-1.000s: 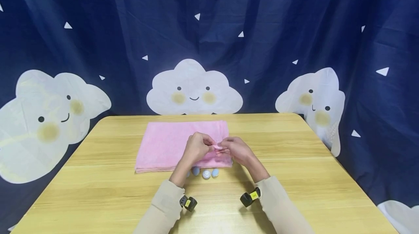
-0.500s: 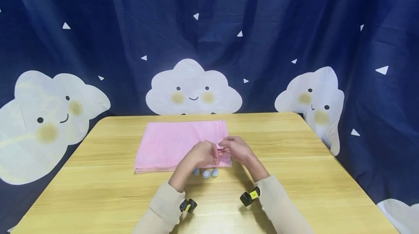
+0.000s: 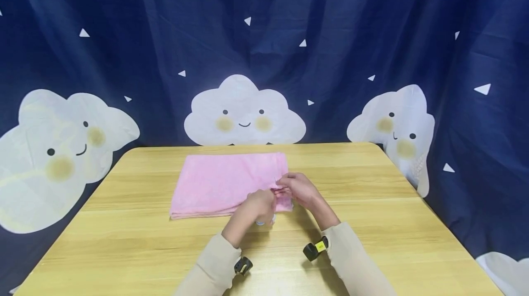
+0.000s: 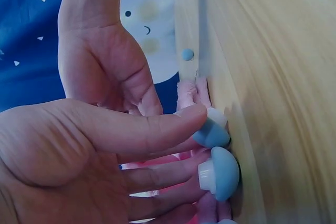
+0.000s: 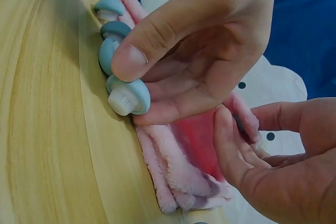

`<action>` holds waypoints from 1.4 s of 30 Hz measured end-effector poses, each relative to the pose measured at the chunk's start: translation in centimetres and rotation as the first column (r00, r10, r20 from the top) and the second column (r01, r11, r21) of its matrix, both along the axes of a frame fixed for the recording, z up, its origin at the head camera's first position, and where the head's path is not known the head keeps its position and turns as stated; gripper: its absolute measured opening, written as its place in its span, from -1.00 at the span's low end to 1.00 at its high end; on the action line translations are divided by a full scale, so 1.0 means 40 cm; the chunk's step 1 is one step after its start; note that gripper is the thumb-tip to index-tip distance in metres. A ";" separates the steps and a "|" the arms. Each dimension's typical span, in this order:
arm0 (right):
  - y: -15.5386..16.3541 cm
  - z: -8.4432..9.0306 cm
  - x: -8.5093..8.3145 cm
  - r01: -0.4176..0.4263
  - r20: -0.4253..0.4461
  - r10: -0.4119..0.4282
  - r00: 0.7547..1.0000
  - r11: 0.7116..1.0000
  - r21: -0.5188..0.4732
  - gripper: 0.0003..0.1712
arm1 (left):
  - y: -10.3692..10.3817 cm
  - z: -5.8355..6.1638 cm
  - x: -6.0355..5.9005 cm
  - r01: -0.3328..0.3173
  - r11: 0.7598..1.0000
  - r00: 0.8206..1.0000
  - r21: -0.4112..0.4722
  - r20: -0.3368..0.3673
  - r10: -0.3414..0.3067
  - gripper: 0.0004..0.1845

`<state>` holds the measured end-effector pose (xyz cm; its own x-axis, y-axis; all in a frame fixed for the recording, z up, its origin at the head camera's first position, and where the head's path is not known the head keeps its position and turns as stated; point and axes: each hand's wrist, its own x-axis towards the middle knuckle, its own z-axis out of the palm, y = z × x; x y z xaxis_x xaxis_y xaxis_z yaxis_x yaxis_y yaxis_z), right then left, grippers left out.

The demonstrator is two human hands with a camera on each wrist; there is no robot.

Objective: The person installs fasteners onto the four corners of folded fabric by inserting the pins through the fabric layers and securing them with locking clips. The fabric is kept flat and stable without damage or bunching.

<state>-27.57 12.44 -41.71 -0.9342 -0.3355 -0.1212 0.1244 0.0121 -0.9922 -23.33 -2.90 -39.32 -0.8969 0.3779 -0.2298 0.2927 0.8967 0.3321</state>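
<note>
A folded pink plush blanket (image 3: 223, 181) lies on the table. My right hand (image 3: 301, 190) pinches a gathered fold near its right edge, and a thin pin-like point shows above the fingers. At the front edge my left hand (image 3: 258, 205) reaches down. Its thumb and index finger pinch a mushroom-shaped blue clip (image 4: 211, 134) with a white stem, also seen as the nearest clip (image 5: 129, 97) in the right wrist view. Another blue clip (image 4: 226, 174) stands by the left fingers. From above, the left hand mostly hides the clips.
Further clips (image 5: 109, 8) sit in a row along the blanket's front edge. One lone blue cap (image 4: 187, 54) is farther off in the left wrist view. The wooden table (image 3: 124, 241) ends at a dark blue curtain (image 3: 268, 57) with cloud prints.
My left hand has let go of the gathered fold and moved down and toward me to the clips at the front edge. The right hand stays on the blanket fold.
</note>
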 end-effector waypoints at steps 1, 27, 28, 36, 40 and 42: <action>0.000 0.000 -0.001 -0.002 -0.001 0.002 1.000 1.000 0.000 -0.91 | 0.001 -0.001 0.000 -0.002 1.000 1.000 -0.010 -0.008 0.002 -0.75; -0.006 -0.010 -0.008 0.057 -0.006 -0.057 0.998 0.998 0.030 -0.84 | -0.070 0.034 -0.046 -0.128 0.772 0.948 0.623 -0.152 0.279 -0.75; -0.007 -0.010 -0.008 0.062 -0.005 -0.061 0.998 0.998 0.033 -0.84 | -0.070 0.032 -0.048 -0.128 0.751 0.943 0.648 -0.155 0.295 -0.74; -0.007 -0.004 -0.005 0.069 -0.016 -0.069 0.998 0.997 0.031 -0.84 | -0.067 -0.006 -0.073 -0.177 0.558 0.941 0.811 -0.027 0.337 -0.70; -0.006 0.000 -0.004 0.068 -0.012 -0.068 0.998 0.997 0.038 -0.82 | -0.067 -0.020 -0.083 -0.215 0.482 0.941 0.849 0.049 0.334 -0.72; -0.006 0.001 -0.003 0.068 -0.010 -0.068 0.998 0.997 0.039 -0.80 | -0.066 -0.022 -0.084 -0.221 0.455 0.943 0.863 0.069 0.326 -0.73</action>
<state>-27.69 12.22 -41.66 -0.9558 -0.2662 -0.1248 0.1176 0.0430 -0.9921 -26.70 -5.53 -40.22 -0.9864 0.0698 0.1489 0.1611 0.2287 0.9601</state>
